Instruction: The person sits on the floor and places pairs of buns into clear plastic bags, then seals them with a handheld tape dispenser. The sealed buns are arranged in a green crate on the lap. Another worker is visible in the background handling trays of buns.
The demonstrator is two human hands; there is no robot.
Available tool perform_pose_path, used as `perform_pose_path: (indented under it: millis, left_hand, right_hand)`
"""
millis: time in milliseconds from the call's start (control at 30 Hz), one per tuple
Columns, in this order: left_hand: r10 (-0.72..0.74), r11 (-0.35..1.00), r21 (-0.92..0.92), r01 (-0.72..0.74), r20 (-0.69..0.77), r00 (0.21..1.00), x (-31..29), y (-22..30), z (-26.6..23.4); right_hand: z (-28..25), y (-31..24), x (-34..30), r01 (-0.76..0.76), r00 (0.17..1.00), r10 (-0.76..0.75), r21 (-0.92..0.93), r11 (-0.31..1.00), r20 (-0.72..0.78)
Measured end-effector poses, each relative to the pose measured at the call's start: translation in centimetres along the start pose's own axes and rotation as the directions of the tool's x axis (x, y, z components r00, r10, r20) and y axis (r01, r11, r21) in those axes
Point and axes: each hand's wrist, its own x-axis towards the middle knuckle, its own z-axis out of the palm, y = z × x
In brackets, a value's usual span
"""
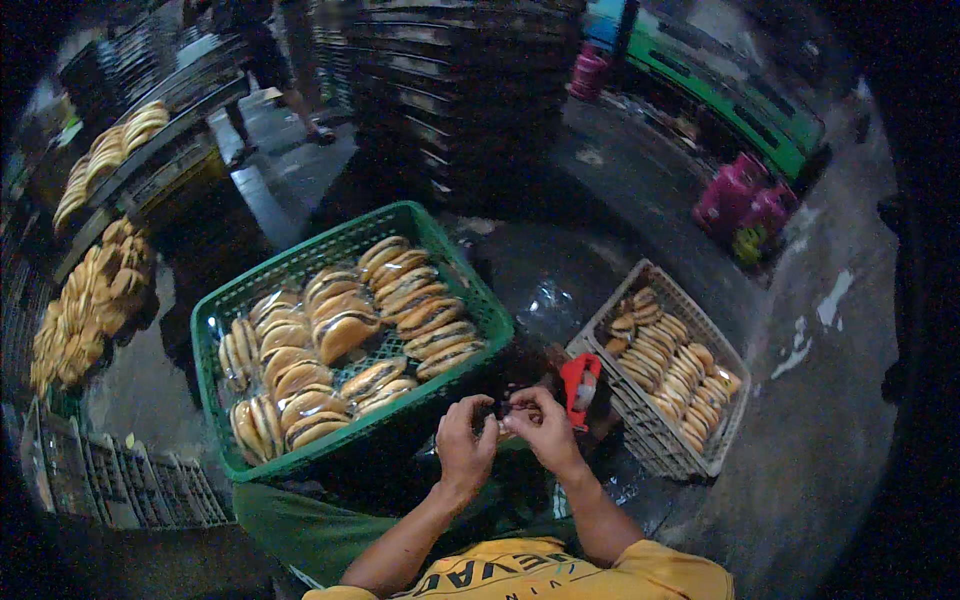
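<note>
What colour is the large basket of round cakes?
The basket is green, as the head view shows.

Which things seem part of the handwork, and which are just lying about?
Likely in use: left hand, right hand, green plastic crate, wrapped round pastries, red tape dispenser, grey crate.
Apparently lying about: pink gas cylinders, stacked dark trays.

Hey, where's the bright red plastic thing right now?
In the head view, the bright red plastic thing is right of centre, between the person's right hand and the greyish plastic crate of round golden buns.
</note>
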Motion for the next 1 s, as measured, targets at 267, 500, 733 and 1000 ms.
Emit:
perform_pose_path:
  millis: [267,500,733,1000]
  left_hand:
    - [-0.068,0.847,-0.487,0.211,0.295,0.953,3.3,1.5,-6.4]
    - [0.09,0.992,0.097,-0.076,-0.152,0.984,10.9,-5.2,-13.3]
    - [-0.254,0.589,0.808,0.016,0.166,0.953,14.7,-16.9,-13.5]
    - [-0.568,0.697,-0.644,0.316,-0.226,0.792,11.7,-13.5,-15.5]
  right_hand:
    - [2.7,-4.0,2.2,0.525,0.85,-0.522,-0.052,0.849,0.067]
    - [8.2,-4.3,14.8,0.517,0.845,-0.534,-0.308,0.799,0.033]
    - [21.7,-0.9,28.5,0.726,0.649,-0.642,-0.585,0.361,0.409]
    - [22.3,-3.5,24.0,0.774,0.585,-0.606,-0.149,0.615,0.54]
